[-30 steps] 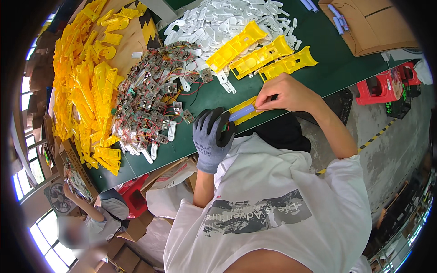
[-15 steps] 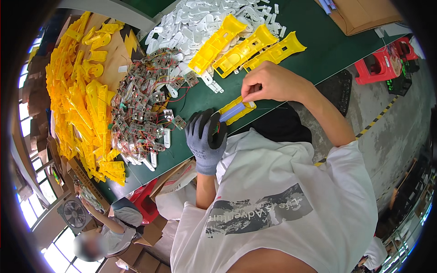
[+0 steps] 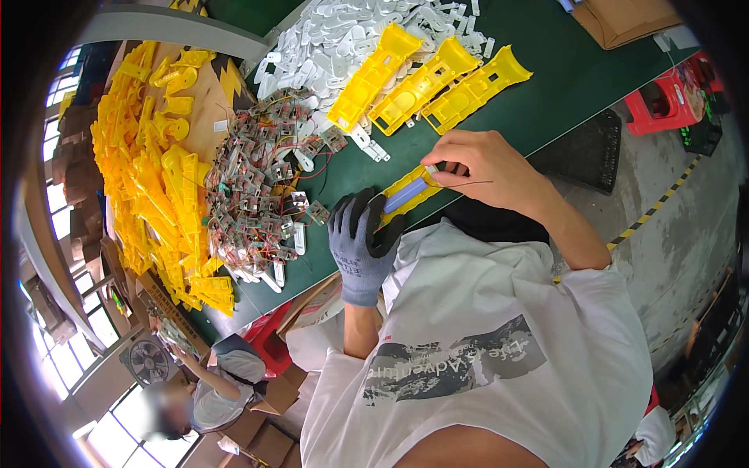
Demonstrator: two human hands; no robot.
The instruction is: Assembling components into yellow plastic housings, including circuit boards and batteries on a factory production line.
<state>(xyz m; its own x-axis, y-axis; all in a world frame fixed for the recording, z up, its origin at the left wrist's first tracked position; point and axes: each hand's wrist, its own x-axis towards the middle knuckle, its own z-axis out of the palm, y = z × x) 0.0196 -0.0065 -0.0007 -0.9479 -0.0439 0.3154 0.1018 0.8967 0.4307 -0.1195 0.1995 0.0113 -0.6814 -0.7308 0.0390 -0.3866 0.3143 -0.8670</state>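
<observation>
At centre of the head view, your gloved left hand (image 3: 363, 242) clamps the lower end of a yellow plastic shell (image 3: 407, 191) with a blue cell (image 3: 405, 195) seated in it; your bare right hand (image 3: 480, 168) pinches at its upper end, where a thin wire (image 3: 472, 183) trails toward 3 o'clock. It looks light and stiff, the wire fragile, so grip the shell's edges. At 12 o'clock three matching yellow shells (image 3: 425, 82) lie on the green table (image 3: 569, 70) over white parts (image 3: 343, 43); at 9 o'clock, wired circuit boards (image 3: 261, 187) and more yellow mouldings (image 3: 152, 187). Red stools (image 3: 663, 105) stand on concrete at 2 o'clock.
</observation>
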